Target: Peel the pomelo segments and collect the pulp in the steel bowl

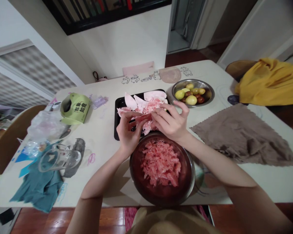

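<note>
The left grip [129,133] pinched one end of a pink fruit piece [142,119] between thumb and fingers. The right grip [172,123] had its fingertips closed on the other end. The piece was up in the air, over the near part of a black tray [116,128] and close to the far rim of a big metal bowl [191,165]. The step in hand looked like peeling the soft fruit. The next move seemed to call for a gentle tug, so the piece would not squash. Red fruit bits [161,162] lay in a heap inside the big bowl, and pale peels [130,101] lay in the tray.

The big bowl sat right by the near edge of the worktop [101,122], so a bump could tip it. On the right, a small bowl [212,96] of green and brown fruits [191,100] stood near the tray, with a brown cloth [244,136] closer in. On the left, there was more bare room, up to a clear jug [48,159].
</note>
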Demonstrator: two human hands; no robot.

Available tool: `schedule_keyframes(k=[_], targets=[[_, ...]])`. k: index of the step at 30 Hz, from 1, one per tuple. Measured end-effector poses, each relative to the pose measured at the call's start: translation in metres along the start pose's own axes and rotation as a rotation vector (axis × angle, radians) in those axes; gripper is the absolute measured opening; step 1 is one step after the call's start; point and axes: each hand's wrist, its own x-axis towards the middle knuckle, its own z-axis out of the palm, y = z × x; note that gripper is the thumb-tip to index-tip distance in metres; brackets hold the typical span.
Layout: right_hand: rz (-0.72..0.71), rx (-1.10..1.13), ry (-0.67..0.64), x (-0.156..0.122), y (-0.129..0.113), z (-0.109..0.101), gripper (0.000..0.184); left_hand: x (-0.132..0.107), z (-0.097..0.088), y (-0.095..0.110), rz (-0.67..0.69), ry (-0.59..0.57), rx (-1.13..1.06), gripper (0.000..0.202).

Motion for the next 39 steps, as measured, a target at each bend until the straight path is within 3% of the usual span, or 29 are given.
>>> schedule_keyframes(k=[10,18,21,26,35,39], targets=[[-0.11,-0.086,0.065,0.001,0.007,0.009,0.022,0.0,0.001,-0.008,-0.027,-0.043,0.013,0.024],[0.243,0.144,0.116,0.015,0.022,0.003,0.014,0.011,-0.007,-0.015,-0.033,0.01,0.013,0.026],[0.253,0.255,0.073,0.017,0.023,0.001,0.014,0.014,-0.01,-0.016,-0.014,0.011,-0.012,0.026],[0.155,0.373,-0.061,0.016,0.014,0.0,0.014,0.014,-0.008,-0.014,0.018,-0.04,-0.053,0.023],[0.155,0.519,-0.214,0.02,0.019,-0.014,0.013,0.02,-0.017,-0.018,0.067,-0.317,-0.104,0.018],[0.143,0.544,-0.25,0.022,0.02,-0.017,0.015,0.024,-0.019,-0.02,0.049,-0.352,-0.114,0.017]])
